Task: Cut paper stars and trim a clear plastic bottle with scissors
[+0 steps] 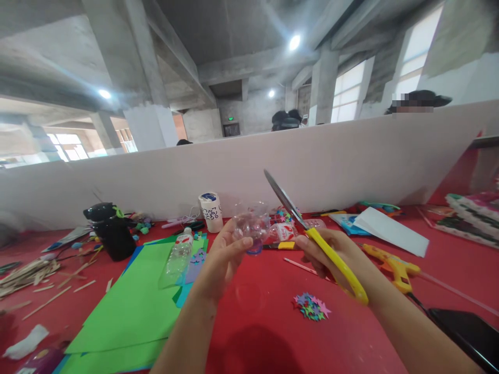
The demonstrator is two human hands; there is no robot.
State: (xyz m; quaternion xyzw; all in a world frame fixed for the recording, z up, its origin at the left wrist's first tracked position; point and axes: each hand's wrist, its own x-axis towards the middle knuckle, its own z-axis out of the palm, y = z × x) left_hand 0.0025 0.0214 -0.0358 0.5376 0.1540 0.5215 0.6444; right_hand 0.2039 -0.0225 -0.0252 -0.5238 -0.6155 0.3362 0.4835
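My left hand grips a cut piece of clear plastic bottle in front of me, its wide rim up and a blue-purple ring or cap at the bottom. In my right hand are scissors with yellow handles; the blades look closed and point up and to the left, apart from the plastic. Below my hands, a small heap of coloured foam stars lies on the red table. Behind the right hand is a lying bottle with a red-and-white label.
Green sheets and a clear bottle lie left, near a black flask and wooden sticks. A white lettered cup stands by the white partition. On the right are a yellow glue gun and white paper.
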